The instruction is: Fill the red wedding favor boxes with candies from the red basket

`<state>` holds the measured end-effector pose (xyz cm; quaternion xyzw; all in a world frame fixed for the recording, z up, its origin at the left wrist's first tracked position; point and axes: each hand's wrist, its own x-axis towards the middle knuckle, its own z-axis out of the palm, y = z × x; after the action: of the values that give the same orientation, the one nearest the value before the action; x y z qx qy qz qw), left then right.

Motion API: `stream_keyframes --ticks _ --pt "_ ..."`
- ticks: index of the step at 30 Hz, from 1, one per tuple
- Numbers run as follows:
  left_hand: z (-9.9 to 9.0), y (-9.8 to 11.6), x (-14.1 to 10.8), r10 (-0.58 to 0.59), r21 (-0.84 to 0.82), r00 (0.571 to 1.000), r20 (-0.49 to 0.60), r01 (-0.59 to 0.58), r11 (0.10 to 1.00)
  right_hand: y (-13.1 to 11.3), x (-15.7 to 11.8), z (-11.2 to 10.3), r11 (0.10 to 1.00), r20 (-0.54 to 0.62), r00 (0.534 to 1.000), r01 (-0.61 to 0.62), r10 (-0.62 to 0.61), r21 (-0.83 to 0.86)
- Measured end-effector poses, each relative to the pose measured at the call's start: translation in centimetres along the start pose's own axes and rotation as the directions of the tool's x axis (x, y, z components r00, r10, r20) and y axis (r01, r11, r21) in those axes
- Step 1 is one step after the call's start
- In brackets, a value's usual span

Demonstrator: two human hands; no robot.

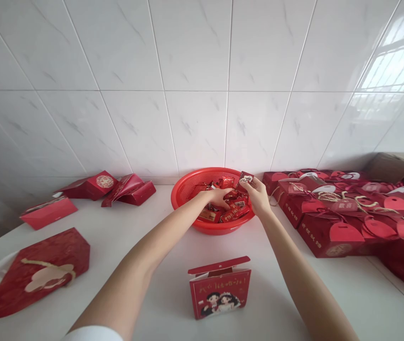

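Observation:
A red plastic colander (182, 183) stands against the tiled wall, with red-wrapped sweets (235, 213) heaped inside. My left hand (219, 196) reaches down into it, thumb and forefinger apart among the wrappers; its other fingertips are partly hidden. At the colander's right rim, my right hand (257, 193) pinches a small dark red packet (246, 178) with white print. Between my forearms, nearer to me, a red gift box (220, 291) stands upright with its top flap open. A cartoon couple and gold lettering decorate its front.
Closed red gift boxes (329, 232) with cords and tags crowd the right side. Behind them is a brown cardboard box (395, 166). On the left lie a flat red box (50, 270) with a cord and several partly folded red boxes (129, 189). All rest on a white counter (145, 303).

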<state>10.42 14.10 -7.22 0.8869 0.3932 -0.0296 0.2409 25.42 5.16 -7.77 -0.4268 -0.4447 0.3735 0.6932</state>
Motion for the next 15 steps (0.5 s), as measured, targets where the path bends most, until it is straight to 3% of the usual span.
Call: stream_keyframes --ticks 11,15 --pt "-0.2 1.9 -0.9 0.046 -0.082 0.981 0.188 -0.031 0.996 0.3 0.3 0.1 1.000 0.005 1.000 0.009 -0.009 -0.019" --pt "0.3 2.7 -0.9 0.049 -0.020 0.975 0.216 -0.046 0.999 0.1 0.2 0.1 1.000 0.009 1.000 0.003 -0.003 -0.018"
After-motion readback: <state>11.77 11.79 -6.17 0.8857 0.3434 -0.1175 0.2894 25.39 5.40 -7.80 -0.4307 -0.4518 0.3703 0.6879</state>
